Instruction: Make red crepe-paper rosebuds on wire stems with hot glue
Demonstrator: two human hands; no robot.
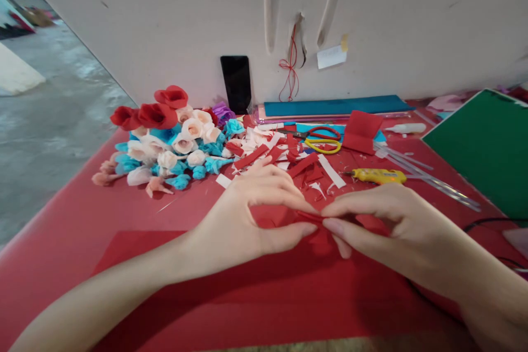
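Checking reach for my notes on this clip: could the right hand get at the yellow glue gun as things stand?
Probably yes: the yellow glue gun lies just beyond the right hand, with nothing visible between them. It would likely need to release the red paper first.

Both slim forearms [124, 291] and wrists [178, 258] are bare.

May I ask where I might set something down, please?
The tabletop has bare room at left, bordered by the flower pile, the red sheet and the table's left edge. Behind the left hand and right hand it is crowded: paper scraps, scissors, a yellow tool.
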